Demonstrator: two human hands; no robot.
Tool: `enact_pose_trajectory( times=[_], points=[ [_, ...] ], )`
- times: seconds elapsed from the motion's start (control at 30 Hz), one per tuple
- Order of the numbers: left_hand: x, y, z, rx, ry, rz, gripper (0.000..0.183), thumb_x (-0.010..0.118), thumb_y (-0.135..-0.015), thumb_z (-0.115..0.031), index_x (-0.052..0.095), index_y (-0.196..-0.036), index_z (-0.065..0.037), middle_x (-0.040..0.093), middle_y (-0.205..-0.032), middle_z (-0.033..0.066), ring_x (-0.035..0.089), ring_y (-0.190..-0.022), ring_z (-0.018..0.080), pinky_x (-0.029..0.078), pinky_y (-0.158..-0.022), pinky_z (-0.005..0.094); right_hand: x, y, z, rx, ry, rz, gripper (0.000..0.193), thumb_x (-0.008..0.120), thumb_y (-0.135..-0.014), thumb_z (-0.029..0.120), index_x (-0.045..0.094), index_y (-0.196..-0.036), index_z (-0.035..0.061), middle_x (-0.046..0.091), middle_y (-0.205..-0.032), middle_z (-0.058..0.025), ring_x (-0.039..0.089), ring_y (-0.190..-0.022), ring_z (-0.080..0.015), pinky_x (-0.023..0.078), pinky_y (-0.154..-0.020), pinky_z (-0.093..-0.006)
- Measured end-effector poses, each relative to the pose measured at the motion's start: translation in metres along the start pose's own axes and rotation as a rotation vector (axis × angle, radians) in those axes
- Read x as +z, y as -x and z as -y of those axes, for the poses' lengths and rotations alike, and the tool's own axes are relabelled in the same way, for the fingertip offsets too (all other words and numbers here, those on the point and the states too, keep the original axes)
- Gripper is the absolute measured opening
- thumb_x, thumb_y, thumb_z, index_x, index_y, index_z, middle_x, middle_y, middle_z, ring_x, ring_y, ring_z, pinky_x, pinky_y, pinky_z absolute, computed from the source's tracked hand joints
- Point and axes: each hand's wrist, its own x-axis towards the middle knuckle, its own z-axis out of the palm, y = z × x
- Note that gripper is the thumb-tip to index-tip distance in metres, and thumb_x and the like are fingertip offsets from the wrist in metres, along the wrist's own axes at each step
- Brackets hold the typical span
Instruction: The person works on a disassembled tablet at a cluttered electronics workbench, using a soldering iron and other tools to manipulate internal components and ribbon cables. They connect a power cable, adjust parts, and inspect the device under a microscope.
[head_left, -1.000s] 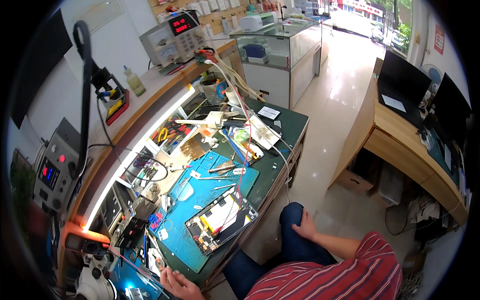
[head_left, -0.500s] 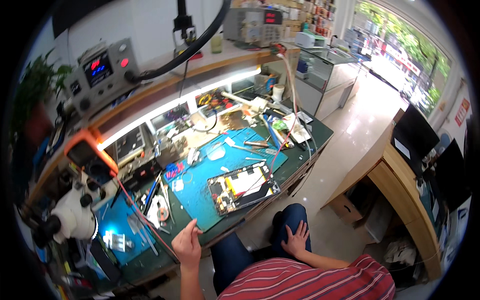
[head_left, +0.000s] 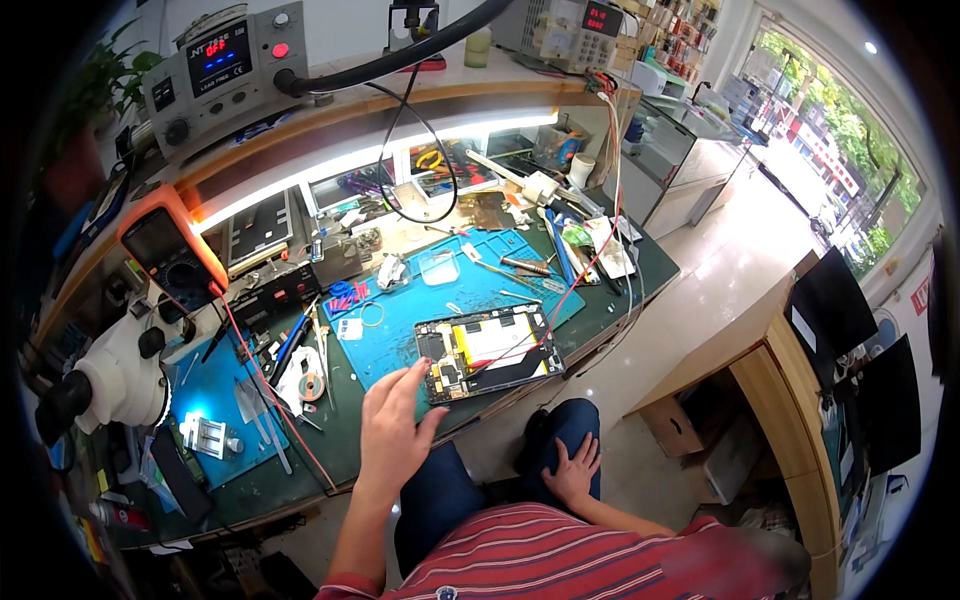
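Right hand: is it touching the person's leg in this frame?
Touching. The head view shows the right hand resting palm-down on the right trouser leg, its fingers spread against the dark blue cloth.

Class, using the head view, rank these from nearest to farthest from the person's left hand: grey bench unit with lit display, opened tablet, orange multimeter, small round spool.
From the left hand:
1. Opened tablet, right beside it, mostly to its right.
2. Small round spool, a little to its left.
3. Orange multimeter, farther left.
4. Grey bench unit, upper left.
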Motion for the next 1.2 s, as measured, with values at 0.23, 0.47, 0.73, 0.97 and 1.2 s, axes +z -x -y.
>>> enact_pose_trajectory(
  times=[0.23, 0.47, 0.73, 0.97, 1.2],
  points=[
    [0.035, -0.027, 0.0, 0.094, -0.108, 0.188, 0.086, 0.088, -0.084, -0.032, 0.049, -0.155, -0.004, 0.062, -0.141, 0.0157, 0.051, -0.139, 0.0333, 0.027, -0.127, 0.0559, -0.001, -0.003, -0.001, 0.0, -0.061, -0.015, 0.078, 0.08, -0.078, 0.044, 0.058, -0.151, 0.026, 0.012, -0.17, -0.0399, 0.013, -0.157, -0.0595, 0.018, -0.122, -0.074],
    [0.035, -0.029, -0.006, 0.112, -0.176, 0.249, 0.08, 0.085, -0.086, -0.027, 0.05, -0.153, -0.003, 0.065, -0.138, 0.0147, 0.05, -0.139, 0.0344, 0.023, -0.127, 0.0589, -0.003, -0.004, -0.003, 0.027, -0.047, 0.057, 0.081, 0.082, -0.077, 0.047, 0.058, -0.152, 0.0286, 0.01, -0.171, -0.0388, 0.01, -0.158, -0.0577, 0.015, -0.124, -0.0716],
    [0.037, -0.033, -0.007, 0.098, -0.2, 0.281, 0.077, 0.084, -0.086, -0.027, 0.051, -0.151, -0.002, 0.066, -0.137, 0.0127, 0.051, -0.136, 0.0345, 0.023, -0.126, 0.0609, 0.006, -0.005, -0.004, 0.015, -0.082, 0.048, 0.08, 0.081, -0.077, 0.047, 0.059, -0.151, 0.0271, 0.011, -0.169, -0.0413, 0.009, -0.157, -0.0604, 0.014, -0.121, -0.0757],
    [0.037, -0.033, -0.009, 0.085, -0.197, 0.274, 0.082, 0.087, -0.082, -0.026, 0.051, -0.152, -0.002, 0.066, -0.136, 0.011, 0.053, -0.132, 0.0317, 0.024, -0.126, 0.0575, 0.002, -0.007, -0.002, 0.01, -0.057, 0.047, 0.081, 0.082, -0.076, 0.046, 0.058, -0.151, 0.0283, 0.011, -0.17, -0.0405, 0.01, -0.157, -0.0589, 0.015, -0.121, -0.0742],
    [0.042, -0.03, -0.007, 0.12, -0.255, 0.276, 0.09, 0.089, -0.077, -0.031, 0.051, -0.153, -0.001, 0.065, -0.139, 0.0078, 0.053, -0.125, 0.0264, 0.031, -0.117, 0.0483, -0.068, -0.038, 0.011, -0.186, -0.409, 0.114, 0.057, 0.078, -0.088, 0.025, 0.063, -0.142, 0.0135, 0.053, -0.148, -0.0289, 0.05, -0.139, -0.0458, 0.044, -0.112, -0.0567]
  ],
)
